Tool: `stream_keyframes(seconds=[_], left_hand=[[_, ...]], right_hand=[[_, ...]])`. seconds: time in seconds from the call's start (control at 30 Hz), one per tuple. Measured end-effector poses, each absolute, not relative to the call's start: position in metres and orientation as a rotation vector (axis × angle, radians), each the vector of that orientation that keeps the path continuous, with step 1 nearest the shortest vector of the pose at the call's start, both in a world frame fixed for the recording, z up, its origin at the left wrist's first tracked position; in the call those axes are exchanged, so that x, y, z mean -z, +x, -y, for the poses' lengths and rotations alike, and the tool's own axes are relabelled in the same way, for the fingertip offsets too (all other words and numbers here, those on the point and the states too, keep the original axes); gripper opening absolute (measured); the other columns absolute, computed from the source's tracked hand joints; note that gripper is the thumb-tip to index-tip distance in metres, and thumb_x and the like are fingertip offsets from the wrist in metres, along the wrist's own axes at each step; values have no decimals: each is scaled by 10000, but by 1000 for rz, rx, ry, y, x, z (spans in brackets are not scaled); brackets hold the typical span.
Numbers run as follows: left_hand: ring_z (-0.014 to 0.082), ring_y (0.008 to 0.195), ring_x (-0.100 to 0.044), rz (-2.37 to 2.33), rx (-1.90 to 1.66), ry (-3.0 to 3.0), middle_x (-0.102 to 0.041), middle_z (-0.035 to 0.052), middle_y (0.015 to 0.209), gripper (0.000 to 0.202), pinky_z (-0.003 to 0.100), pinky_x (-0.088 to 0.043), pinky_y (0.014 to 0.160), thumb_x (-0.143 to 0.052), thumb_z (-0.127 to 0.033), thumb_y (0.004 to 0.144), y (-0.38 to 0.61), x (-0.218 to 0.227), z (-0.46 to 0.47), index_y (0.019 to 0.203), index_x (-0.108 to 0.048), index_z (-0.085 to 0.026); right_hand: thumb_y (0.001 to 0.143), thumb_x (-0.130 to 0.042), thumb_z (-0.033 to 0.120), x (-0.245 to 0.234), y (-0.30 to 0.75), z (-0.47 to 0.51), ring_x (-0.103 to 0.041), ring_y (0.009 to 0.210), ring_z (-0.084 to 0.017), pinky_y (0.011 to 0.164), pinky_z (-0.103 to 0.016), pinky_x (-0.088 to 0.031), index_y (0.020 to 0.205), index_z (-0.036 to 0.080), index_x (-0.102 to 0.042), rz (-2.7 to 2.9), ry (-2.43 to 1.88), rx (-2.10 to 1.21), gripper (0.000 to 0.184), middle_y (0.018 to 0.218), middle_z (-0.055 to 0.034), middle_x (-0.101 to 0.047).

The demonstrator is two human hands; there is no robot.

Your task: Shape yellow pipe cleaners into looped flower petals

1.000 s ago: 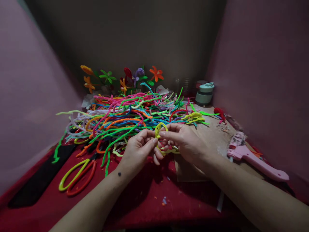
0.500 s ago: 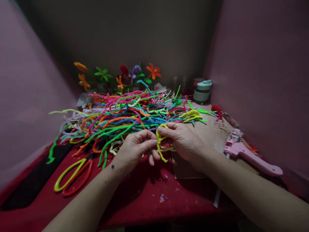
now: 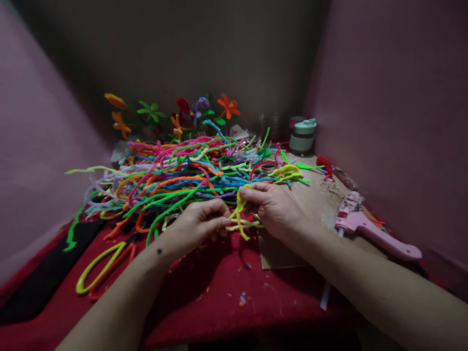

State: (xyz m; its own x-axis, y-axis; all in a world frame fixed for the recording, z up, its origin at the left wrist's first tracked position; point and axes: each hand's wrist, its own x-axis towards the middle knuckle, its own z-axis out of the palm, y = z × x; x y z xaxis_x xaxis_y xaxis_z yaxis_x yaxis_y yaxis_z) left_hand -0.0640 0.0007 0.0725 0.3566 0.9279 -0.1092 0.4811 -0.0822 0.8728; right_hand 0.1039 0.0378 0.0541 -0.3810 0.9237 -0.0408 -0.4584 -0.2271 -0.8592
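My right hand [image 3: 272, 204] pinches a yellow pipe cleaner [image 3: 240, 214] near its looped top, between thumb and index finger. To its left, my left hand [image 3: 204, 219] is closed, thumb against fingers, on a strand of the same yellow pipe cleaner. One loose end dangles between the two hands. Paler yellow strands [image 3: 252, 224] cross behind it at the lower side. Just beyond my hands spreads a large tangled pile of many-coloured pipe cleaners [image 3: 175, 180].
Scissors with yellow and red handles [image 3: 100, 265] lie at left by a black strip [image 3: 51, 268]. A pink glue gun [image 3: 376, 234] rests on the right, near a cardboard sheet [image 3: 281, 253]. Pipe-cleaner flowers [image 3: 228, 106] and a green-lidded cup [image 3: 302, 136] stand behind. Scraps dot the red cloth [image 3: 219, 307].
My left hand has drawn a little left and down from my right, pulling a yellow strand sideways. The yellow loop looks narrower. The whole view has shifted slightly.
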Motion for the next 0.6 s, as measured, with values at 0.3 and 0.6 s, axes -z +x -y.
stream_keyframes(seconds=[0.3,0.6], left_hand=[[92,606,-493,-1407,-914,1640,-576,-20,656,135,183,-380,555,-622,-282,721,-44,-73,5,710,-648,-150],[58,500,-361,-1279,-873,1536,-438,-51,505,231,186,-284,485,-637,-262,694,-40,-72,8,527,-543,-134]], right_hand=[[611,-720,292,-55,102,-32,-423,427,-59,425,-206,-317,551,141,-567,1114,-799,-1678,223,480,38,-518],[630,-685,259,-51,102,-32,-379,375,-56,372,-198,-262,555,152,-534,965,-775,-1877,200,437,46,-471]])
